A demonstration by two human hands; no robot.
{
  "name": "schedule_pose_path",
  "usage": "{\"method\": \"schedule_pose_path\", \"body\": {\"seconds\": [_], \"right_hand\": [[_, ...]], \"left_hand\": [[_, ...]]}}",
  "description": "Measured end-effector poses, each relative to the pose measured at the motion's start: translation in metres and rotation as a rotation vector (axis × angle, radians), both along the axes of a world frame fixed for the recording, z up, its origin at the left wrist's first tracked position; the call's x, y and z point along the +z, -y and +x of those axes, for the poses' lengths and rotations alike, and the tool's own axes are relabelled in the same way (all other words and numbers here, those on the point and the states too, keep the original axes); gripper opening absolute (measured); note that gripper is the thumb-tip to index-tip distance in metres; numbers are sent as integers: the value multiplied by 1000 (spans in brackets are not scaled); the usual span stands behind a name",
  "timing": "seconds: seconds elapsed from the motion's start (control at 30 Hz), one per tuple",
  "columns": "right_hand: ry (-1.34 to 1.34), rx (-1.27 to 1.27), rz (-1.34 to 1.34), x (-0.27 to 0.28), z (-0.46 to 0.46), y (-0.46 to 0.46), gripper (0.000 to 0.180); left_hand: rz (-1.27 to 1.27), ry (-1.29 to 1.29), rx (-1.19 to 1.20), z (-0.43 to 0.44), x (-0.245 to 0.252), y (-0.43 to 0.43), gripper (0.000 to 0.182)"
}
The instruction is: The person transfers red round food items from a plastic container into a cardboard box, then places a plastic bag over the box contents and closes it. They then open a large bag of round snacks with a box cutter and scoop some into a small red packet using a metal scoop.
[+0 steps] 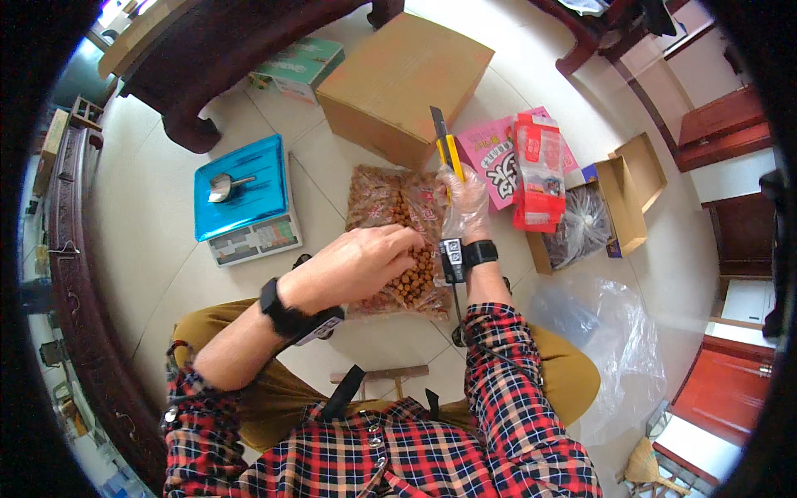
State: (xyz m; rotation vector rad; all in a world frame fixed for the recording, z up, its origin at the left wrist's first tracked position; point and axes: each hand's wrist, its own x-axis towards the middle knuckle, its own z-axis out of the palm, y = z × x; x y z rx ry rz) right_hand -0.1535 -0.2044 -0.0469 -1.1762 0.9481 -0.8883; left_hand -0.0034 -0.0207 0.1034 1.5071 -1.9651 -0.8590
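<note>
A large clear plastic bag [367, 193] with red printing lies flat on the floor before me. Through a long slit down its middle show many small round brown snack pieces [412, 283]. My left hand [358, 258] is bare and reaches over the bag from the left. Its fingers curl down at the slit; whether they pinch the film is hidden. In a clear disposable glove, my right hand [466, 202] rests by the bag's right edge. It grips a yellow snap-off utility knife [449, 155], whose dark blade is out and points away from me.
A closed cardboard box [405, 81] stands just beyond the bag. At left is a scale [249, 224] with a blue tray [243, 174] holding a metal scoop [227, 187]. To the right lie pink packaging [485, 146], red-and-clear pouches [538, 174], an open carton [627, 205] and loose clear plastic [629, 361].
</note>
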Motion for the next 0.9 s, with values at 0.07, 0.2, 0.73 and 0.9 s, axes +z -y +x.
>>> {"method": "schedule_pose_path", "body": {"seconds": [0.07,0.2,0.73,0.9], "right_hand": [[328,175,218,21,9,5,25],[331,215,269,38,23,-1,26],[452,61,533,32,88,24,30],[551,131,613,7,90,49,32]], "left_hand": [[37,89,-38,11,29,-16,21],[79,82,-93,24,44,-37,20],[-79,160,-51,44,26,-49,19],[-46,204,-57,47,31,-55,19]]}}
